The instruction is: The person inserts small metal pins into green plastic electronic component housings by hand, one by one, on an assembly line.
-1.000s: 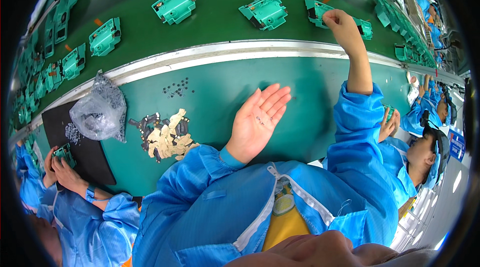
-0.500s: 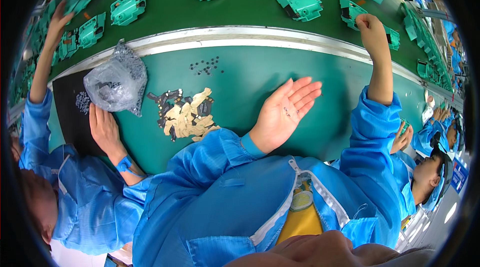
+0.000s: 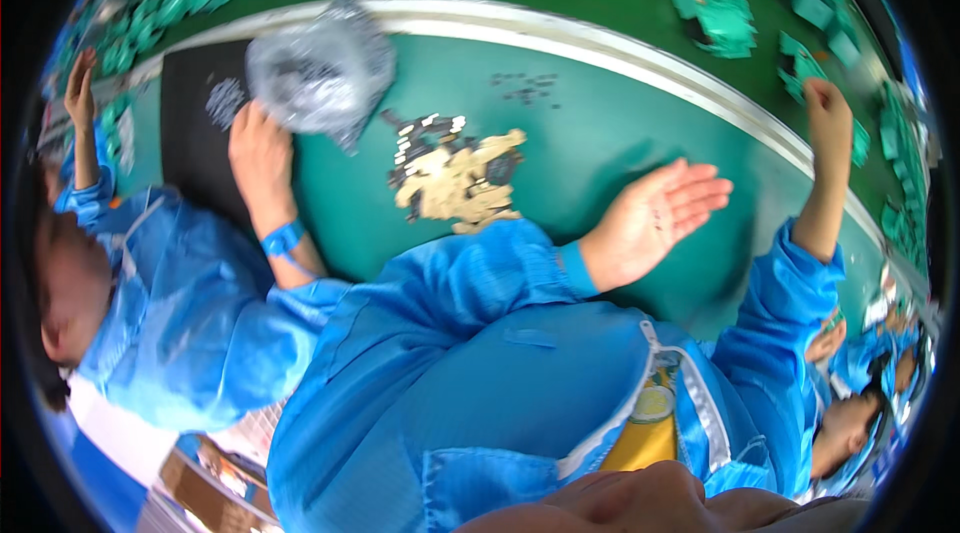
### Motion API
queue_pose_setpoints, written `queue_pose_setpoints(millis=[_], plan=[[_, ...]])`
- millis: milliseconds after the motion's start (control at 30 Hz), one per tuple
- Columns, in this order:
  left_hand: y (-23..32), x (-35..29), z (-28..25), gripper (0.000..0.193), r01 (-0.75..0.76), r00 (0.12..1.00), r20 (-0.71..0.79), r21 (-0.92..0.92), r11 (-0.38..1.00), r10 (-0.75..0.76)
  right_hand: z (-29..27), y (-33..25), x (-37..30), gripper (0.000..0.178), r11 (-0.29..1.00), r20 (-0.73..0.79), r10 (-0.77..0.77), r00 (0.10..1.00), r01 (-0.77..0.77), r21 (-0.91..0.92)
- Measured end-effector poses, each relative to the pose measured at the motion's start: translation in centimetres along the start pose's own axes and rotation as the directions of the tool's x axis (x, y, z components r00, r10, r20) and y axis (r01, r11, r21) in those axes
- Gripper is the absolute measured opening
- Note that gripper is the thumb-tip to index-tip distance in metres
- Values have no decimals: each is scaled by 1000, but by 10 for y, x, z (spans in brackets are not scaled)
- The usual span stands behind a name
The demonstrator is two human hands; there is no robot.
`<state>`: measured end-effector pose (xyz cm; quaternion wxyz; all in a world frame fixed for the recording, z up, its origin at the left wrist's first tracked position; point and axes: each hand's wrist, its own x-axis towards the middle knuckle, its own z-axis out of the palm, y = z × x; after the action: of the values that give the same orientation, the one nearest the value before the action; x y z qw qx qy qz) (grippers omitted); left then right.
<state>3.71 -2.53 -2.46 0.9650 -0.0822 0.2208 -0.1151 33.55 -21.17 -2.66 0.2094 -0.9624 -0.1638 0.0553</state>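
Palm up over the green table, my left hand [image 3: 655, 223] is open with its fingers stretched out. A few tiny dark pieces [image 3: 658, 221] lie on its palm. My right hand [image 3: 828, 108] reaches to the far right, fingers pinched together at the near end of a green plastic housing [image 3: 797, 61]. Whatever is between those fingertips is too small or hidden to make out. Left of my left hand lies a heap of black parts and tan paper strips [image 3: 465, 178]. Several small black discs [image 3: 525, 88] are scattered beyond the heap.
A clear plastic bag [image 3: 325, 68] of small parts stands at the left, beside a co-worker's hand [image 3: 262, 158]. Grey pieces [image 3: 226, 103] lie on a black mat [image 3: 190, 133]. A pale metal rail [image 3: 600, 45] separates the table from a green surface carrying several housings [image 3: 715, 21].
The whole view has turned, shifting the table and both my hands rightward. My left palm stays open, and my right hand stays pinched at the housing. A co-worker's raised hand has drawn away from housings.
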Motion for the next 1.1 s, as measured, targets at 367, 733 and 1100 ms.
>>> queue_pose_setpoints(millis=[367, 733, 1100], plan=[[3, -5, 3, 58, -106, 985, 139, -2, 994, 105, -15, -137, -117, 11, 929, 2, -257, 967, 246, 278], [2, -10, 5, 66, -94, 969, 232, 35, 995, 83, 0, -192, -224, 15, 927, 200, -371, 907, 348, 140], [3, -4, 9, 83, -83, 942, 324, -31, 996, 89, -15, -172, -214, 14, 882, 170, -398, 902, 325, 341]])
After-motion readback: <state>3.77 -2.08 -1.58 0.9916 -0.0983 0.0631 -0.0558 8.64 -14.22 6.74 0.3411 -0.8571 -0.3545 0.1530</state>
